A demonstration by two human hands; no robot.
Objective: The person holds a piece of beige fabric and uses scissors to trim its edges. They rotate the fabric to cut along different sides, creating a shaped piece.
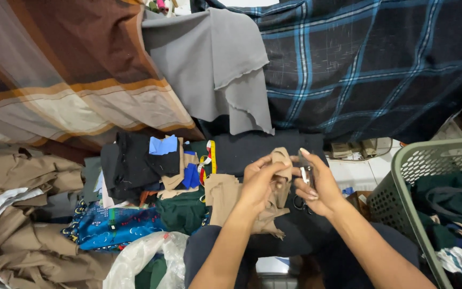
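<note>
Tan fabric piece [274, 184] sits right at centre of the head view, raised over the person's lap, its lower end draping onto dark cloth. The left hand [260, 179] has fingers curled closed around the top edge, pinching it up, apparently so the edge meets the tool. The right hand [316, 184] is closed around small scissors [306, 174], blades up beside the fabric's right edge, thumb and fingers wrapped on the handles; whether the blades are apart is too small to tell. Left of the hands lies a heap of cloth scraps [145, 166] in black, blue and tan, with a measuring tape [209, 158] curled just beside it. Near right stands a green laundry basket [402, 192] holding dark garments. Far behind hang a plaid cloth [370, 64] and grey fabric [215, 64].
</note>
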